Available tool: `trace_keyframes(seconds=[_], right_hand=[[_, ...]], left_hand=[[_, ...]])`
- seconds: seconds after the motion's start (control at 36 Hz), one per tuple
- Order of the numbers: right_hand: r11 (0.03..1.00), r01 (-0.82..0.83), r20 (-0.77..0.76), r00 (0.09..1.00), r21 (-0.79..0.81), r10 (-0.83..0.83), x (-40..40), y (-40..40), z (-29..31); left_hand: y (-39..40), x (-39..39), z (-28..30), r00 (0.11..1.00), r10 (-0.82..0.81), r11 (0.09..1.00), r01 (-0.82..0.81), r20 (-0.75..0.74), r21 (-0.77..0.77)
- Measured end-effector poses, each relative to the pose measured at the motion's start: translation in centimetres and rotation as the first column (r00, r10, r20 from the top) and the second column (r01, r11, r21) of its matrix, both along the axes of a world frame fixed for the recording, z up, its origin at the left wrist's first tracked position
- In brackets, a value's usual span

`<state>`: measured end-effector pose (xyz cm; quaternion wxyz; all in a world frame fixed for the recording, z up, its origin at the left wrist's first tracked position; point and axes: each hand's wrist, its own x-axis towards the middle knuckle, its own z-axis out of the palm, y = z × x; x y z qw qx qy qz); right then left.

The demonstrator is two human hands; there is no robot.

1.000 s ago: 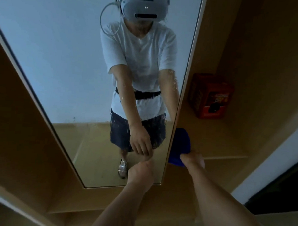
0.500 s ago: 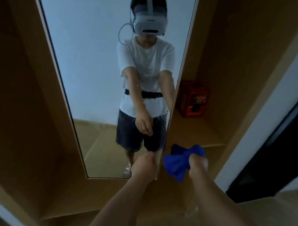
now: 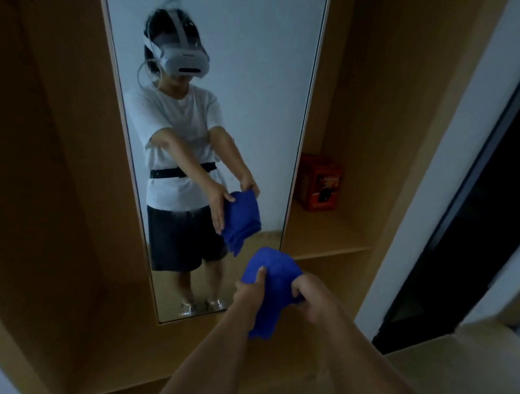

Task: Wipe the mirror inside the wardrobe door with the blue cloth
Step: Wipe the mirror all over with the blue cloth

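- Blue cloth (image 3: 274, 282): lower centre of the frame, bunched, held in front of the glass and apart from it.
- Left hand (image 3: 248, 291): holds the cloth's left side, one finger laid straight along its face.
- Right hand (image 3: 311, 297): fingers curled round the cloth's right edge, gripping it.
- Mirror (image 3: 252, 77): tall pane, centre-left, set in the wardrobe door (image 3: 59, 188); faint specks show low on the glass.
- Step, as judged: folding the cloth into a flat pad. Advice: keep a smooth face outward, press evenly, work top downward.
- Red box (image 3: 320, 184): on the shelf, right of the mirror.
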<state>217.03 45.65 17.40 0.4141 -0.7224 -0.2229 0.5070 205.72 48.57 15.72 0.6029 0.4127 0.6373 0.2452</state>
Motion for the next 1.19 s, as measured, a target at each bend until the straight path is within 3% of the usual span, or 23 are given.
trace_keyframes(seconds=[0.06, 0.14, 0.22, 0.33, 0.42, 0.5, 0.56, 0.58, 0.67, 0.81, 0.89, 0.97, 1.08, 1.19], right_hand=[[0.994, 0.0, -0.176, 0.984, 0.11, 0.019, -0.7, -0.3, 0.7], [0.978, -0.045, -0.384, 0.915, 0.202, 0.122, -1.5, -0.6, 1.7], [0.963, -0.113, -0.531, 0.815, 0.246, 0.232, -2.0, -0.6, 2.0], [0.93, -0.196, -0.611, 0.709, 0.31, 0.353, -2.5, -0.8, 2.3], [0.918, -0.314, -0.517, 0.759, 0.244, 0.397, -3.0, -0.5, 2.8], [0.908, -0.418, -0.131, 0.898, 0.039, 0.419, -4.2, 0.1, 3.6], [0.905, -0.421, 0.113, 0.898, -0.064, 0.425, -5.1, 0.5, 3.9], [0.895, -0.442, 0.121, 0.886, -0.064, 0.447, -5.4, 0.7, 4.1], [0.873, -0.482, -0.143, 0.862, 0.071, 0.487, -5.9, 1.1, 4.6], [0.879, -0.334, -0.373, 0.811, 0.339, 0.452, -4.9, 1.4, 4.9], [0.859, -0.311, -0.399, 0.785, 0.406, 0.473, -4.3, 1.8, 5.6], [0.876, -0.251, -0.38, 0.826, 0.411, 0.415, -4.0, 2.4, 6.6], [0.887, -0.129, -0.385, 0.867, 0.443, 0.317, -4.1, 3.5, 8.1], [0.85, -0.177, -0.253, 0.907, 0.496, 0.336, -4.9, 4.3, 10.3]], left_hand=[[0.3, -0.8, 0.9, 0.982, 0.14, 0.986, -0.125, 0.129, -0.114], [0.8, -2.3, 1.9, 0.914, 0.201, 0.967, -0.127, 0.353, -0.221], [0.7, -3.8, 2.4, 0.815, 0.144, 0.986, -0.068, 0.562, -0.153], [1.0, -5.6, 2.9, 0.769, 0.14, 0.989, -0.086, 0.623, -0.117], [1.3, -6.6, 3.7, 0.847, 0.216, 0.97, -0.126, 0.487, -0.21], [1.2, -7.0, 3.9, 0.882, 0.238, 0.967, -0.174, 0.408, -0.188], [0.9, -7.0, 3.9, 0.881, 0.238, 0.97, -0.197, 0.408, -0.14], [0.9, -7.1, 3.8, 0.88, 0.235, 0.972, -0.207, 0.413, -0.113], [0.9, -7.4, 4.5, 0.874, 0.156, 0.987, -0.15, 0.46, -0.051], [1.0, -8.0, 6.6, 0.864, 0.019, 0.999, -0.032, 0.502, 0.017], [1.2, -7.6, 7.9, 0.88, -0.037, 0.999, 0.022, 0.473, 0.037], [1.4, -6.8, 8.9, 0.884, -0.042, 0.998, 0.019, 0.466, 0.054], [1.8, -5.6, 9.7, 0.916, 0.031, 0.977, -0.113, 0.401, 0.182], [2.2, -4.4, 10.8, 0.892, 0.106, 0.92, -0.256, 0.44, 0.296]])
